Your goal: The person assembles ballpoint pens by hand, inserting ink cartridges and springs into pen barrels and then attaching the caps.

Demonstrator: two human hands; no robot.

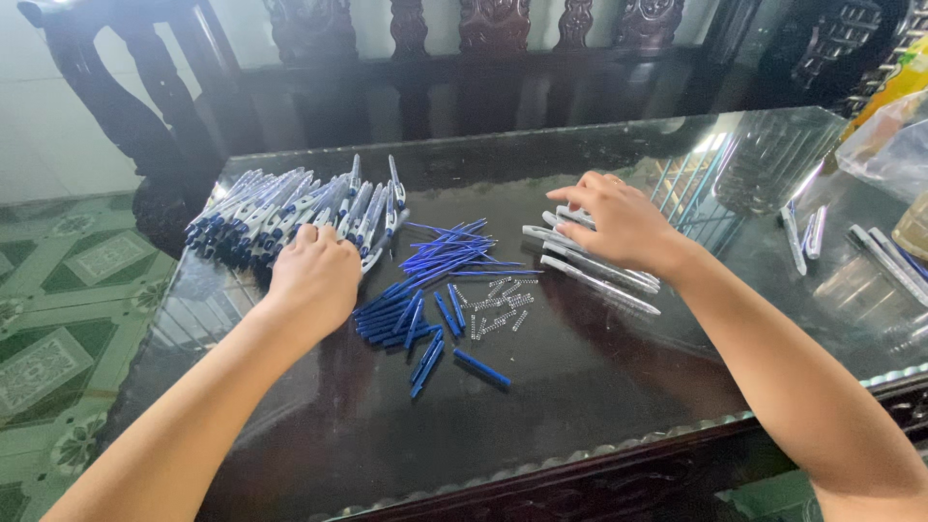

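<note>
1. Left hand [314, 275]: knuckles up, fingers curled down at the near edge of the assembled pen pile [290, 208] toward the far-left corner of the table [599, 406]. Grip hidden under the hand; cannot tell whether anything is held.
2. Right hand [623, 224]: palm down, fingers spread and loosely bent over the white pen barrels [599, 271] right of table centre. Touching the top ones; no closed grip visible, cannot tell if one is pinched.
3. Between the hands: blue refills [440, 253] fanned out mid-table, blue end caps [425, 324] in a loose heap toward the near edge, small springs [498, 307] scattered just beside the barrels.
4. More loose pens [807, 232] well apart, near the right edge, next to a clear plastic bag [773, 155].
5. Judgement, for a clean pick: take one barrel only, from the outer edge of the row, lifted straight up so neighbours stay put.
6. Keep wrist clear of the springs; light, easily swept off the glass top.
7. Keep finished pens stacked parallel in the far-left pile, apart from the loose parts.
</note>
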